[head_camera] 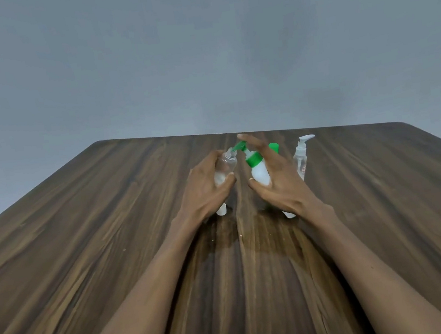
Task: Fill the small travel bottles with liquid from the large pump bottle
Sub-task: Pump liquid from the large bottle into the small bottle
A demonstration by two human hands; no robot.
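**Desk:** What do you have nearest the camera?

**Operator:** I see two bare forearms reaching out over a dark wood-grain table [83, 241]. Below the left hand's [205, 189] palm a small white piece [221, 210] stands on the wood; I cannot tell whether it is a cap. Another white end [289, 214] pokes out beneath the right hand's [280, 184] wrist.

**Desk:** And the fingers?

**Operator:** The left hand's fingers curl round a small clear travel bottle [226, 167], thumb across its front, holding it tilted with the open neck toward the right hand. I see pale contents low in it; how much, I cannot tell. The right hand wraps the large pump bottle [259, 174], white body with a green collar, thumb on its near side, and its forefinger [249, 140] is stretched out over the green pump head [239, 145]. The spout sits right at the small bottle's mouth, touching or just short of it.

**Desk:** Anything beyond the fingers?

**Operator:** Just past the right hand's knuckles, a green cap-like piece [274, 147] shows, mostly hidden by that hand. To the outer side of the fingers stands a second clear bottle [300, 160] with a white pump, upright, apart from the hand, a red-marked label on its front. I can't read its fill level. Behind the table's far edge rises a plain grey wall [199, 57].
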